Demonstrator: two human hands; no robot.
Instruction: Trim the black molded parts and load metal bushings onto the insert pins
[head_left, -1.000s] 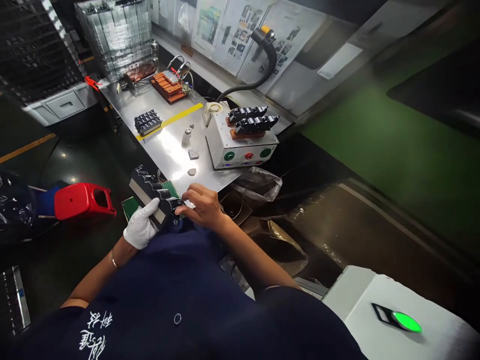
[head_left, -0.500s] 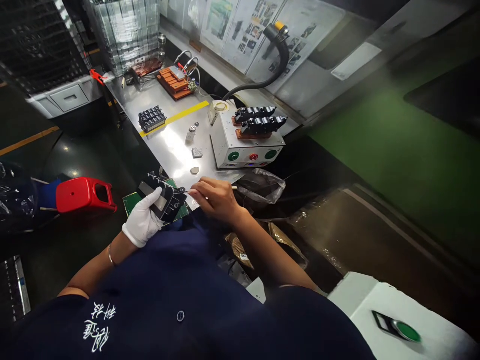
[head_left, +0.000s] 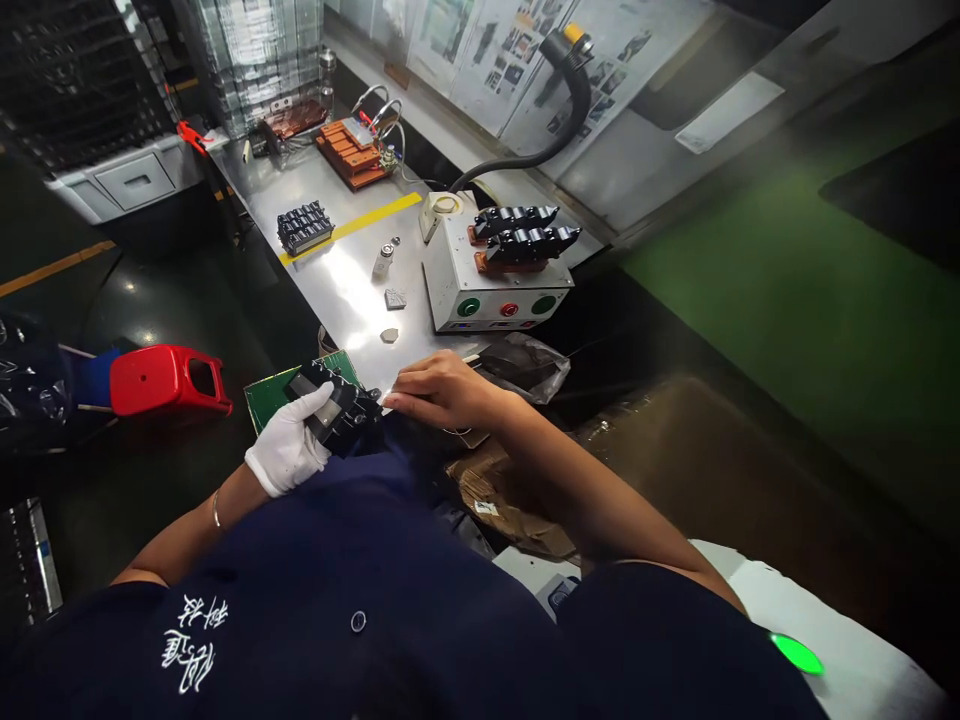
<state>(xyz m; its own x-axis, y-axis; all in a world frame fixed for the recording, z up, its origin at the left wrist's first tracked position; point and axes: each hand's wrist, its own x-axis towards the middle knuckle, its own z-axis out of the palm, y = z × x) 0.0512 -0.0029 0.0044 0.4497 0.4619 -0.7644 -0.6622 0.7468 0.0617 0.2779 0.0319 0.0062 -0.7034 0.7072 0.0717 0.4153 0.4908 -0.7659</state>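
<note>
In a white glove, my left hand is closed round a black moulded plastic part with a flat grey patch, the thumb lying on top. Behind the part is a green board at the table's near end. My bare right hand is closed in a pinch at the part's right end. A thin stick-like tool, pale at its rear end, pokes out behind that hand; its exact kind is hard to make out. The fingers hide most of it.
On the metal table stand a small bottle, a stack of black parts and an orange fixture. A white control box bears more black parts. A red stool is at left, a plastic bag at right.
My right hand has shifted slightly right along the part's end, its forearm further right. The black part has turned a little in my left hand. The green button at lower right now glows brightly.
</note>
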